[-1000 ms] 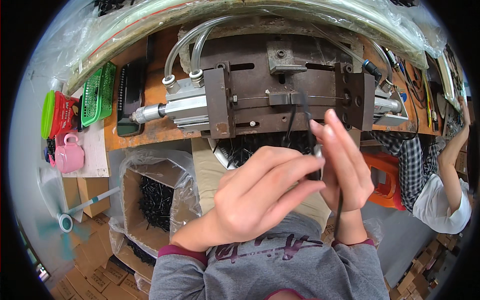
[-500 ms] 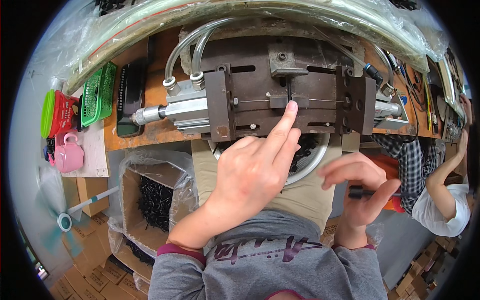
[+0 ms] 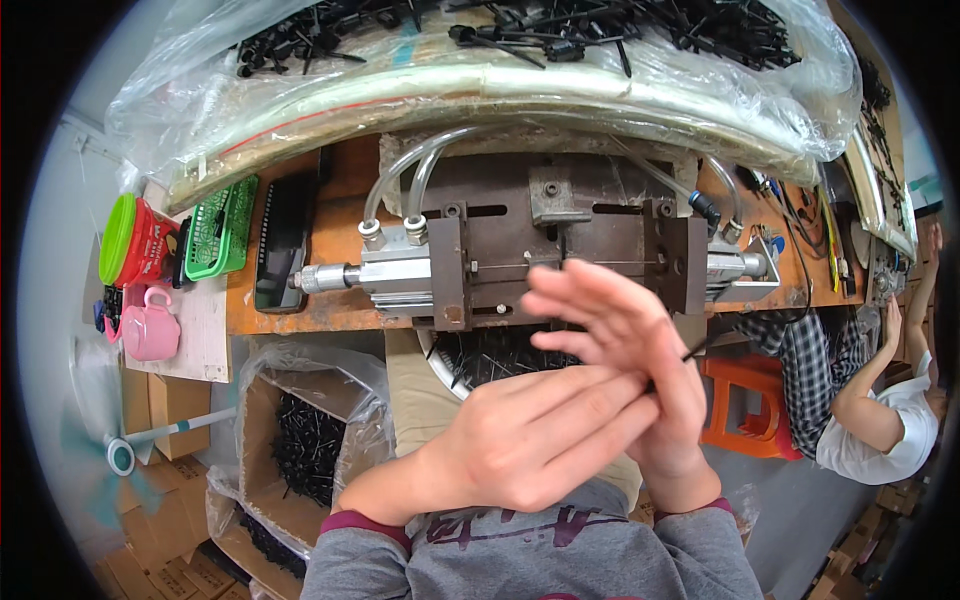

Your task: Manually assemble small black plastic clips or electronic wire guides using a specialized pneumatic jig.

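Observation:
In front of my body, my left hand (image 3: pixel 535 440) reaches across with its fingers pressed together into the palm of my right hand (image 3: pixel 650 350). Whatever the left fingertips pinch is hidden there. The right hand is raised with its fingers stretched toward the far side. A thin black stem (image 3: pixel 703 346) sticks out past its outer edge, part of a black plastic piece whose head is covered. Just beyond the hands stands a dark metal clamping fixture (image 3: pixel 505 235), with an air cylinder (image 3: pixel 397 280) on its left. The right fingers partly cover the fixture's middle.
A bowl (image 3: pixel 440 370) of black pieces lies under the bench edge. Plastic-lined cardboard boxes (image 3: pixel 350 375) hold more at left. Clear hoses (image 3: pixel 385 185) arch behind the fixture. A green basket (image 3: pixel 245 240) and pink cup (image 3: pixel 152 330) stand left. A co-worker (image 3: pixel 880 420) sits right, by an orange stool (image 3: pixel 740 400).
My left hand has drawn back from the fixture's middle to the right hand. My right hand has moved left and in, bringing the black piece along. The view has tilted up.

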Tool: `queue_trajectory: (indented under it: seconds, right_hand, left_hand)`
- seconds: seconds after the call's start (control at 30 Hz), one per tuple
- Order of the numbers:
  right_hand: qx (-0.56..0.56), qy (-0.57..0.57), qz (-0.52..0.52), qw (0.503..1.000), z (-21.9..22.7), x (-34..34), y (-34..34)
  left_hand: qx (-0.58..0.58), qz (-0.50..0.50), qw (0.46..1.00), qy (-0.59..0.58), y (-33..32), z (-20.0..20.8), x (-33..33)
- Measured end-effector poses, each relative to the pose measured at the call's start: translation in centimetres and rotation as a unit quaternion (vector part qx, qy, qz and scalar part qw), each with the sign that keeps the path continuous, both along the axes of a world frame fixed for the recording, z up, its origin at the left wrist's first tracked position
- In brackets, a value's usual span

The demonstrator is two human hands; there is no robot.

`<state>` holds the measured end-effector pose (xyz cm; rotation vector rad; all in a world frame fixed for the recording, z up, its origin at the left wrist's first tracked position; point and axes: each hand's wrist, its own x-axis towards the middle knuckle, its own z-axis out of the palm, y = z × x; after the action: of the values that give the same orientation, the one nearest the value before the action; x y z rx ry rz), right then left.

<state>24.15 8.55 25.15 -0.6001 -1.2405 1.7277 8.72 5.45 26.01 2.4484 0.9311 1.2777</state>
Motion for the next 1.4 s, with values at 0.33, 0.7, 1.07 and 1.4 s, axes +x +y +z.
queue_trajectory:
  seconds: [0.33,0.7,1.07,1.4]
  right_hand:
    - [0.537,-0.345,-0.297,0.711,6.4,-0.5,12.5]
    - [0.742,-0.557,-0.092,0.361,7.7,-4.3,24.3]
    - [0.656,-0.479,-0.132,0.568,13.3,-2.9,22.9]
    - [0.227,-0.231,-0.218,0.921,13.2,2.5,19.6]
  left_hand:
    - [-0.086,0.154,0.984,-0.006,-0.4,-1.6,-1.9]
    - [-0.032,0.176,0.975,0.129,1.3,-3.3,0.1]
    - [-0.037,0.177,0.977,0.111,1.3,-4.1,-0.3]
    - [-0.048,0.148,0.984,0.084,1.1,-3.7,-1.0]
